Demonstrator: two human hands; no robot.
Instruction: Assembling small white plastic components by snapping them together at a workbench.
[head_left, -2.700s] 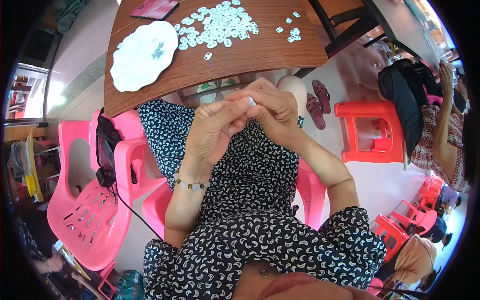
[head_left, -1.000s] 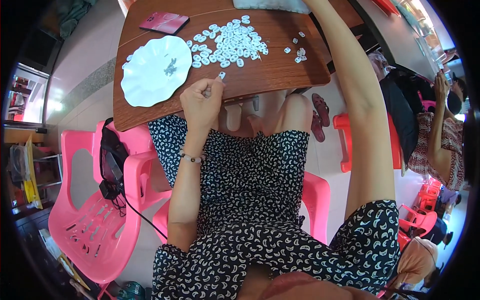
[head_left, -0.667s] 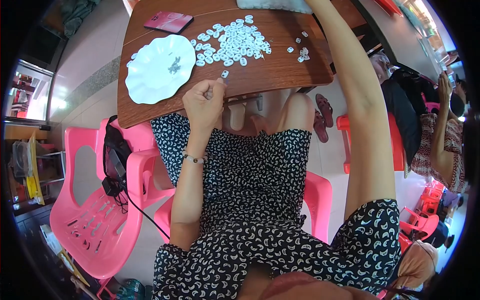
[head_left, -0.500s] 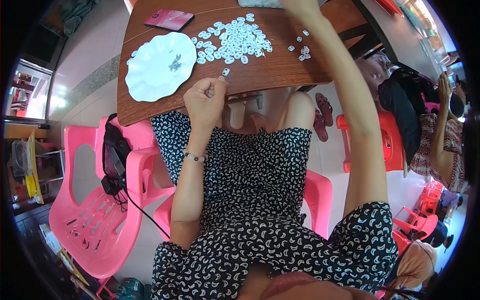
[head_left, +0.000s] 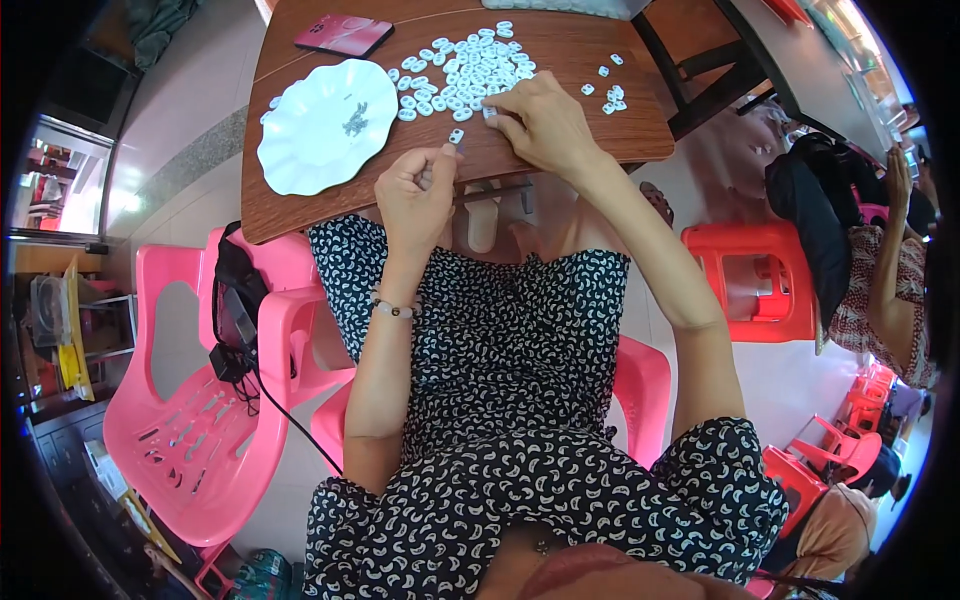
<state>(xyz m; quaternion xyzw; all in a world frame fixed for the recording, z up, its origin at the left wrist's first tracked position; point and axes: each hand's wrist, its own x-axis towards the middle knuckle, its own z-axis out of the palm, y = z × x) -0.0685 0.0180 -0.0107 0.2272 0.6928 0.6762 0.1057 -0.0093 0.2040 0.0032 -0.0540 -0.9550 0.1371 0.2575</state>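
Observation:
My left hand [head_left: 415, 195] is closed in a pinch near the table's front edge. A thin dark piece [head_left: 457, 149] shows at its fingertips, and a small white two-holed piece [head_left: 456, 135] sits right by it; I cannot tell whether they are joined. At the near right side of a pile of white oval two-holed pieces [head_left: 480, 70], my right hand [head_left: 548, 125] pinches one white oval piece [head_left: 489, 112] between thumb and forefinger. Left of the pile stands a white wavy-rimmed plate [head_left: 310, 145] with tiny dark slivers [head_left: 355, 120] on it.
A pink phone-like slab [head_left: 343, 34] lies behind the plate on the brown wooden table [head_left: 590, 130]. Several loose white pieces [head_left: 615, 98] lie at the right. A whitish tray [head_left: 560, 6] is at the far edge. Pink chair [head_left: 200, 430] left, red stool [head_left: 755, 280] right.
My right hand has come back from the far edge by the whitish tray to the near side of the pile, onto a white piece. My left hand keeps its pinch, nearly still.

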